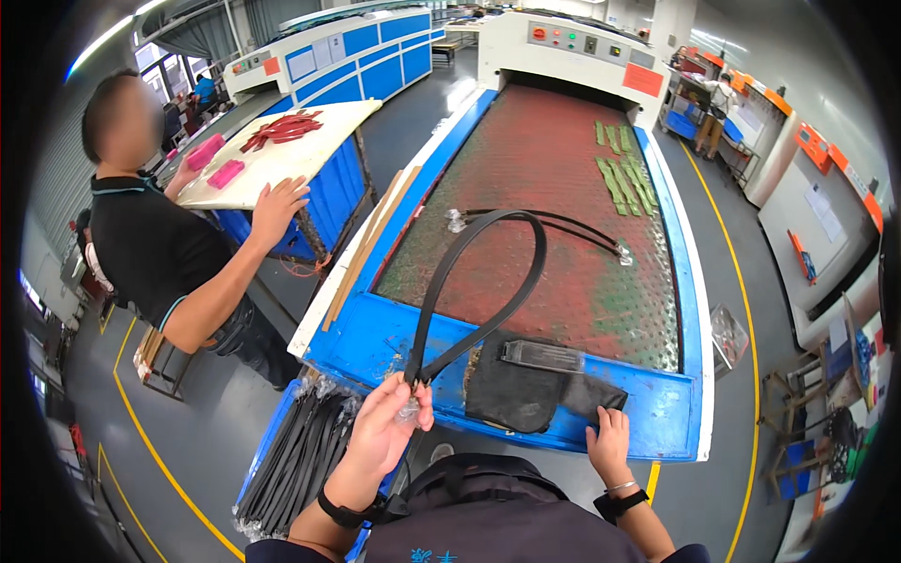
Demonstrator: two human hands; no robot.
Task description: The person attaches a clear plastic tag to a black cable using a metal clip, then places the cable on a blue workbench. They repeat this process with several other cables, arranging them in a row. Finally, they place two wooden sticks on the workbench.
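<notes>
My left hand (387, 422) is closed on the two ends of a long black strap (537, 267), whose middle arches up in a loop over the machine bed. Clear plastic wraps the ends near my fingers. My right hand (610, 439) lies at the front edge of the blue frame, fingers extended and touching the corner of a black cloth piece (511, 389). Another black strap (563, 221) with plastic-wrapped ends lies on the worn red-green conveyor belt (526, 155). Below my left hand, a blue bin (272, 436) holds many black straps (305, 450) with plastic-wrapped ends.
Green strips (624, 183) lie at the belt's right. At the left, a person in a black shirt (155, 244) stands by a cream-topped table (328, 122) with red strips (282, 131) and pink blocks (225, 174). A white machine housing (507, 47) spans the belt's far end.
</notes>
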